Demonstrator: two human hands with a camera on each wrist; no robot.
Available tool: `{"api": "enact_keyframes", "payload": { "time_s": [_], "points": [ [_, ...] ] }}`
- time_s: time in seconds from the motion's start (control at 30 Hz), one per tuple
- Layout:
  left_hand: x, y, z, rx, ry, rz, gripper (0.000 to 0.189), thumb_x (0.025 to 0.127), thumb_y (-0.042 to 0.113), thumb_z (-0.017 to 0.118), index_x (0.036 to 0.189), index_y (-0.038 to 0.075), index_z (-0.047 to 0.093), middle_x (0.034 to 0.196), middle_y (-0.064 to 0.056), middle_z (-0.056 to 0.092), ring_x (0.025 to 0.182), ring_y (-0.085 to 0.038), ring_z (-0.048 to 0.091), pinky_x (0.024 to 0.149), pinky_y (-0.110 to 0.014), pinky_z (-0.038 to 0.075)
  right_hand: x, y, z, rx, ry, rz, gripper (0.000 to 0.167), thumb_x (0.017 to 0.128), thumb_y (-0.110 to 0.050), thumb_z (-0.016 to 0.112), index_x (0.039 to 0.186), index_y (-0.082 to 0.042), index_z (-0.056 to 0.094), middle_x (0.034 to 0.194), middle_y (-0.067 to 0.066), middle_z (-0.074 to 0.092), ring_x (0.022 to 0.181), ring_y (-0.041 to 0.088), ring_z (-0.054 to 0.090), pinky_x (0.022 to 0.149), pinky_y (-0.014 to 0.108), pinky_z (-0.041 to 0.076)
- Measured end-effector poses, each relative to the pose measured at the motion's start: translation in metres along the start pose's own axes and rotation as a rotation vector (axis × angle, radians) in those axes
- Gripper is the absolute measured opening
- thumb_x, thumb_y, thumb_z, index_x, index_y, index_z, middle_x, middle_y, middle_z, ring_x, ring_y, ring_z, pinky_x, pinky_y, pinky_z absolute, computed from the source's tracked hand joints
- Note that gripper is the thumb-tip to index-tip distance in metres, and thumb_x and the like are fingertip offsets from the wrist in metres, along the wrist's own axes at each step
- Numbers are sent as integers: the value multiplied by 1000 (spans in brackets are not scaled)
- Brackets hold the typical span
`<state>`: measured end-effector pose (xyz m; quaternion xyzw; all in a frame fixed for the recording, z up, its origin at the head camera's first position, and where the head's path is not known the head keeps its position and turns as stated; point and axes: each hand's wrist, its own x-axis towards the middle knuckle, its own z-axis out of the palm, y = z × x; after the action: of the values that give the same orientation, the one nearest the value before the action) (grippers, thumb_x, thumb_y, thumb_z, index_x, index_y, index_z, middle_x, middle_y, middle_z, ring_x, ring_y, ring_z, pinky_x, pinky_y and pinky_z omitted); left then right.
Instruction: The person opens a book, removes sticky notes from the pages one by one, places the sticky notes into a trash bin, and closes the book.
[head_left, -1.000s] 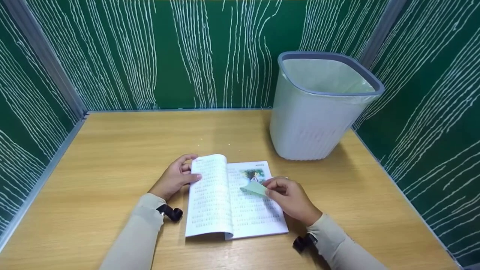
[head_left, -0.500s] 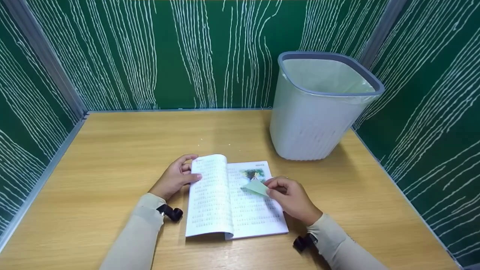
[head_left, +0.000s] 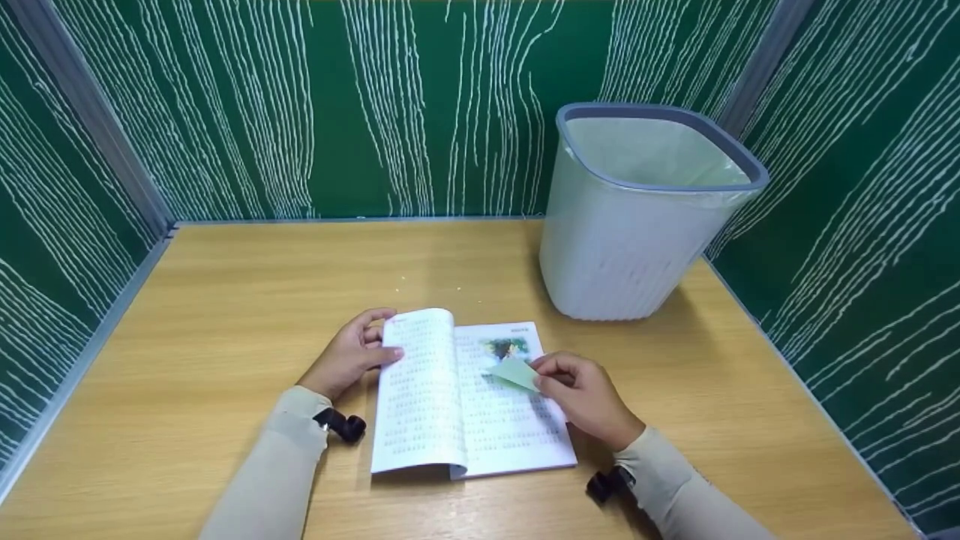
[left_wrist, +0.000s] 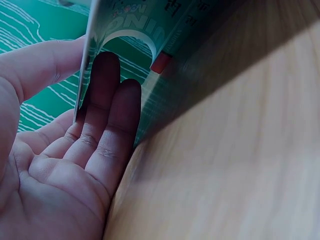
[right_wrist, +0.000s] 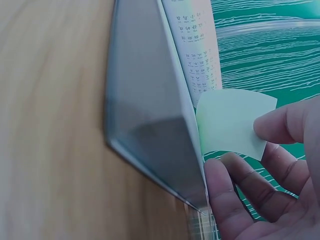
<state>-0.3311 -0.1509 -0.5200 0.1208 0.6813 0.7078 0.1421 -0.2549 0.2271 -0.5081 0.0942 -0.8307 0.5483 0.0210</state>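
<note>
An open book (head_left: pixel 514 442) with printed pages lies on the table, a small colour picture near the top of its right page. My left hand (head_left: pixel 351 356) holds the book's left side, thumb on the page and fingers behind the cover. In the left wrist view the curved cover (left_wrist: pixel 175 22) shows above the fingers. My right hand (head_left: pixel 589 397) pinches a small pale green sticky note (head_left: pixel 516 373) between thumb and fingers over the right page. The right wrist view shows the sticky note (right_wrist: pixel 235 120) slightly bent, with the other fingers beside the book's edge.
A tall white waste bin (head_left: pixel 630 247) with a grey rim and a plastic liner stands at the back right of the wooden table (head_left: pixel 262 285). Tiny pale specks lie behind the book. Green panels (head_left: pixel 360 112) with white wavy lines enclose the back and sides.
The sticky note in my right hand has shifted slightly right and up over the page. My left hand and the book have stayed in place.
</note>
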Motion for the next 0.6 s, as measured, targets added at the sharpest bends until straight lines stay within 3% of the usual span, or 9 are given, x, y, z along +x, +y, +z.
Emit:
{"api": "enact_keyframes", "payload": {
  "time_s": [0.3,0.6],
  "points": [
    [0,0,1,-3,5,1,76,88,0,78,153,10,41,121,-18,68,104,-25,69,87,-34,61,1,0,0,22,17,23,7,95,-5,69,91,-9,73,115,10,71,102,21,68,84,25,59],
    [0,0,1,-5,-2,-1,76,88,1,79,152,12,42,120,-19,68,103,-24,69,86,-32,61,0,1,-1,95,0,5,5,95,-3,68,93,1,71,117,19,69,96,19,71,80,29,63]
  ]
}}
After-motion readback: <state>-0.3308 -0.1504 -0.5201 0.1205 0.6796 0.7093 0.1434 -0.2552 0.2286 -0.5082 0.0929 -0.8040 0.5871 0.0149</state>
